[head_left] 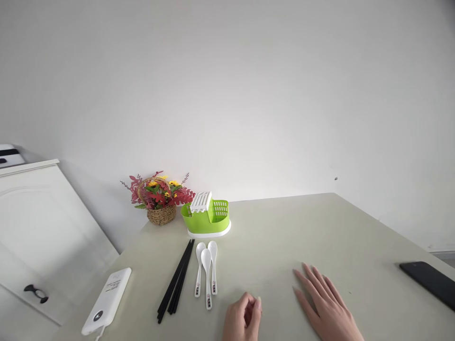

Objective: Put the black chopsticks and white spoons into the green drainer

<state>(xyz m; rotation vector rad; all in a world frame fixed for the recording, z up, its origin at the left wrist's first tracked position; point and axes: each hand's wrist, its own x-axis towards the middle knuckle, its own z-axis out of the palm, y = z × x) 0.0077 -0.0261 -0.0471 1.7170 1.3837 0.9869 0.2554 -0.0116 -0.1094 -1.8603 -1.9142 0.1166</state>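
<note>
My left hand (242, 318) rests at the table's front edge with its fingers curled in, and nothing shows in it. To its right, my right hand (325, 303) lies palm down on the table, fingers stretched out and apart. Closest to the left hand are three white spoons (206, 258), laid side by side with printed handle ends toward me. Left of them is a bundle of black chopsticks (177, 282), lying at a slant. Behind the spoons stands a green cutlery holder (204, 223) with slotted sides, a white base and a white slatted piece on top.
A wicker basket (161, 215) of red and yellow flowers stands beside the holder, near the wall. A white power bank (107, 300) with a cable lies at the table's left edge. A black phone (430, 282) lies far right. Left of the table is a white cabinet (42, 227).
</note>
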